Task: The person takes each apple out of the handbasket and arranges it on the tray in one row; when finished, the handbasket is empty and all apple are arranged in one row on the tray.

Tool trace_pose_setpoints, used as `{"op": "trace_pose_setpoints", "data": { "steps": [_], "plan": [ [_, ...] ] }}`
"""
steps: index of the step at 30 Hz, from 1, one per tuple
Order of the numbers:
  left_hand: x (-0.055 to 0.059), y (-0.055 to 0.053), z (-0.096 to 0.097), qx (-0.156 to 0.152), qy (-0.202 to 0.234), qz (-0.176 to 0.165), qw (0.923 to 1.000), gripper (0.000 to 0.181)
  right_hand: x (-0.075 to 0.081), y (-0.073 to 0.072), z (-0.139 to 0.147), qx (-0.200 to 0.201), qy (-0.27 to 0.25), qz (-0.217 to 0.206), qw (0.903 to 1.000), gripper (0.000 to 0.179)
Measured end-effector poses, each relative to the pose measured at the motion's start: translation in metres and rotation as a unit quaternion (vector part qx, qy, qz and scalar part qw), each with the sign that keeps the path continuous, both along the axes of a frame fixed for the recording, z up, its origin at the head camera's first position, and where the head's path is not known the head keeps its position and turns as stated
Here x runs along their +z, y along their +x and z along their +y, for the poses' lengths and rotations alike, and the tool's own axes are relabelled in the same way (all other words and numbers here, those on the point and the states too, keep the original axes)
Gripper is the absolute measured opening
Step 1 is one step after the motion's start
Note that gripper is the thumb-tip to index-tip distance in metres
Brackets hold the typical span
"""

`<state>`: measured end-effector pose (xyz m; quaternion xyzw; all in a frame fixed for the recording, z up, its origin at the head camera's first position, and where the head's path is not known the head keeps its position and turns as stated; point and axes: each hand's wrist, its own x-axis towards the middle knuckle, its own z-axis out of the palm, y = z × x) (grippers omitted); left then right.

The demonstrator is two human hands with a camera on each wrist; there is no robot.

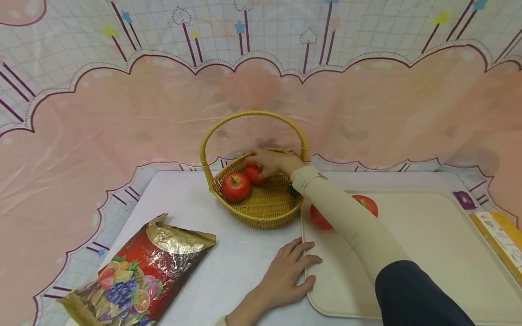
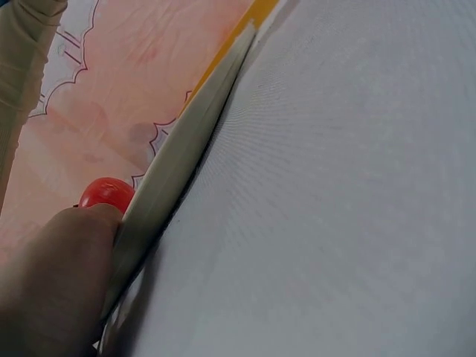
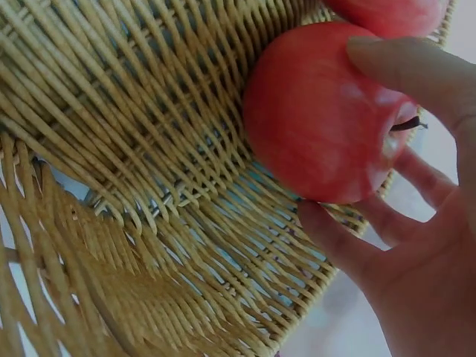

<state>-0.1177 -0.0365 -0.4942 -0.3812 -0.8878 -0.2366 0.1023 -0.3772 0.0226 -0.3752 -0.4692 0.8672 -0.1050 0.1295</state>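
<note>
A yellow wicker basket (image 1: 265, 206) with a tall arched handle stands at the back middle of the table. Inside it, my right hand (image 1: 274, 162) grips a red apple (image 3: 320, 111), thumb on one side and fingers curled round the other in the right wrist view. A second red apple (image 1: 236, 187) lies beside it in the basket, toward the left. My left hand (image 1: 285, 276) rests with spread fingers over the left edge of a cream tray (image 1: 420, 258). On the tray, red apple (image 1: 365, 204) surfaces show on both sides of my right sleeve, which partly covers them.
A red and gold candy bag (image 1: 142, 271) lies at the front left of the white table (image 1: 228, 271). Right of the tray are a small purple packet (image 1: 464, 199) and a yellow and white box (image 1: 499, 240). A patterned cloth (image 1: 367, 113) hangs behind the table.
</note>
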Motion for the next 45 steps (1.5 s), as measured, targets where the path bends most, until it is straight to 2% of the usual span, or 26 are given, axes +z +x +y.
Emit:
{"op": "trace_pose_setpoints", "data": {
  "steps": [9, 18, 23, 35, 45],
  "plan": [
    [-0.001, 0.001, 0.002, 0.001, 0.003, -0.015, 0.9999, 0.032, -0.004, -0.002, 0.000, -0.003, 0.007, -0.012, 0.9999, 0.055],
    [0.000, 0.001, 0.000, 0.003, 0.010, -0.025, 0.9996, 0.033, -0.007, -0.002, -0.004, -0.022, 0.021, -0.050, 0.9983, 0.062],
    [-0.001, 0.002, 0.000, 0.001, 0.008, -0.018, 0.9998, 0.033, -0.011, -0.003, -0.004, -0.023, 0.011, -0.071, 0.9972, 0.065],
    [-0.002, 0.002, 0.000, 0.001, 0.007, -0.011, 0.9999, 0.032, -0.012, 0.001, -0.002, -0.029, -0.025, -0.077, 0.9963, 0.062],
    [-0.001, 0.001, -0.001, -0.003, 0.006, -0.010, 0.9999, 0.032, -0.007, 0.006, 0.009, -0.052, -0.042, -0.069, 0.9954, 0.060]
  ]
}}
